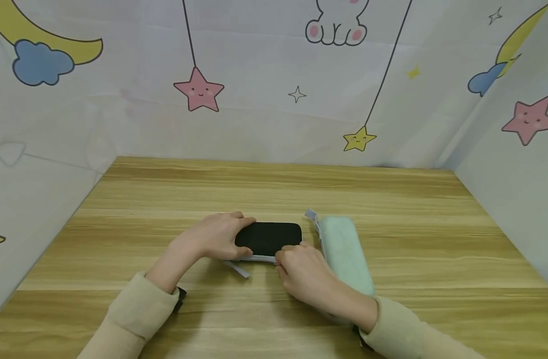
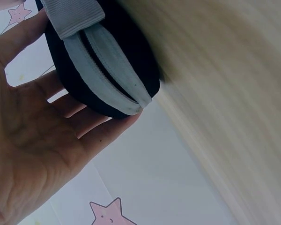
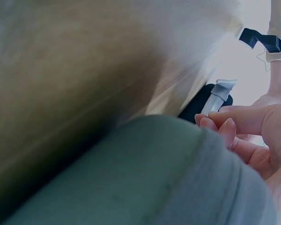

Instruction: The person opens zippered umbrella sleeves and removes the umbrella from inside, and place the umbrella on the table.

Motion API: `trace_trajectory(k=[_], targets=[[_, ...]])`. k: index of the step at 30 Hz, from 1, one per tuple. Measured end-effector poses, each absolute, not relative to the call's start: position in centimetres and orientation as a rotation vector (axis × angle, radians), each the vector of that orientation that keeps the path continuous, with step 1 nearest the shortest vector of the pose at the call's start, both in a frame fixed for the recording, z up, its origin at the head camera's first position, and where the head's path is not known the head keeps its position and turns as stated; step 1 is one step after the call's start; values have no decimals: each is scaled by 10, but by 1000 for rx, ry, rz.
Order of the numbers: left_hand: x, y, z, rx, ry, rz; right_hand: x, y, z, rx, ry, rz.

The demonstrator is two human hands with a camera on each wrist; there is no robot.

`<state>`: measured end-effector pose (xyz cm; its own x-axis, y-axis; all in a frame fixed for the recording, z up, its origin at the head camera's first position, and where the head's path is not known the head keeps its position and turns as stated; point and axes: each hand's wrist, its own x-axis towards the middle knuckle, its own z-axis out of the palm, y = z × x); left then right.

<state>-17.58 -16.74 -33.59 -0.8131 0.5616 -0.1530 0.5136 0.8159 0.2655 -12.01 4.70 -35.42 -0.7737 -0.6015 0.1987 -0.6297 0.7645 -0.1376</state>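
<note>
A black zippered pouch (image 1: 269, 238) lies crosswise on the table, its grey zipper (image 1: 261, 258) along the side near me. My left hand (image 1: 216, 234) grips the pouch's left end, thumb at the near side and fingers over the far side. In the left wrist view, a dark line runs between the two zipper tapes (image 2: 84, 77) beneath a grey fabric tab (image 2: 77, 18). At the near right corner, my right hand (image 1: 306, 273) pinches the zipper with curled fingers. Its fingertips (image 3: 215, 123) show at the zipper in the right wrist view; the slider is hidden.
A mint-green pouch (image 1: 345, 249) with a grey zipper and tab (image 1: 311, 214) lies just right of the black one, partly behind my right forearm. The wood-grain table (image 1: 166, 184) reaches back to a white cloth (image 1: 256, 129) printed with stars and clouds.
</note>
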Motion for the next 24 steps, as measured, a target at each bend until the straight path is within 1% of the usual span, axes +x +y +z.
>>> trace_trajectory(k=[24], targets=[[-172, -164, -341, 825, 2798, 298, -120, 43, -360, 1025, -2801, 271]])
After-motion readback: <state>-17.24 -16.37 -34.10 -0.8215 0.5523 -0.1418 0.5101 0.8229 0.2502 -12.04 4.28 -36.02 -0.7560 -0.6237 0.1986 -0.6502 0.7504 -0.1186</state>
